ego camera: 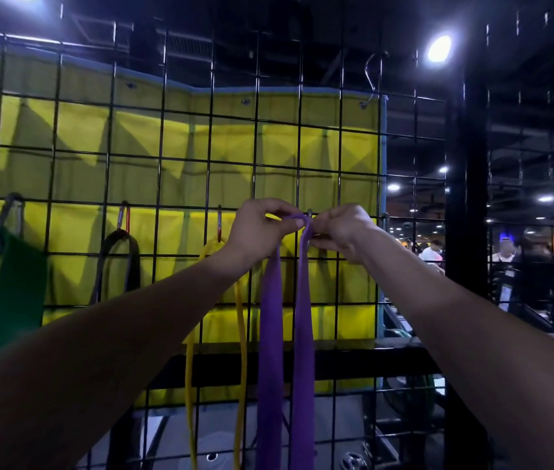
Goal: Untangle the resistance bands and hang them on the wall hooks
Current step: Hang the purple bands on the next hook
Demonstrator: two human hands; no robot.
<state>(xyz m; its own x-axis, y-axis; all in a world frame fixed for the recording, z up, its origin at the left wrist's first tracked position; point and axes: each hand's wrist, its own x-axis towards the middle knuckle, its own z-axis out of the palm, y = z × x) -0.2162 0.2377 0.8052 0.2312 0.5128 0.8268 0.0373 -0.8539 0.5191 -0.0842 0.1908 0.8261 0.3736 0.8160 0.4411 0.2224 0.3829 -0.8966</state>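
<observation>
A purple resistance band (pixel 285 334) hangs down in two long strands in front of a black wire grid wall (pixel 167 164). Its top loop sits at a small hook (pixel 309 212) on the grid. My left hand (pixel 258 228) pinches the loop's top from the left. My right hand (pixel 340 232) grips it from the right, close against the hook. A thin yellow band (pixel 241 334) hangs from a clip hook (pixel 219 222) just left of the purple one. Further left hang a black band (pixel 123 259) and a wide green band (pixel 14 293), each on its own hook.
A yellow tarp (pixel 201 147) hangs behind the grid. A bare metal S-hook (pixel 370 79) sits high on the grid at upper right. A black post (pixel 465 198) stands to the right. Beyond it are gym equipment and people (pixel 435 252). A dark rack shelf (pixel 336 354) runs below.
</observation>
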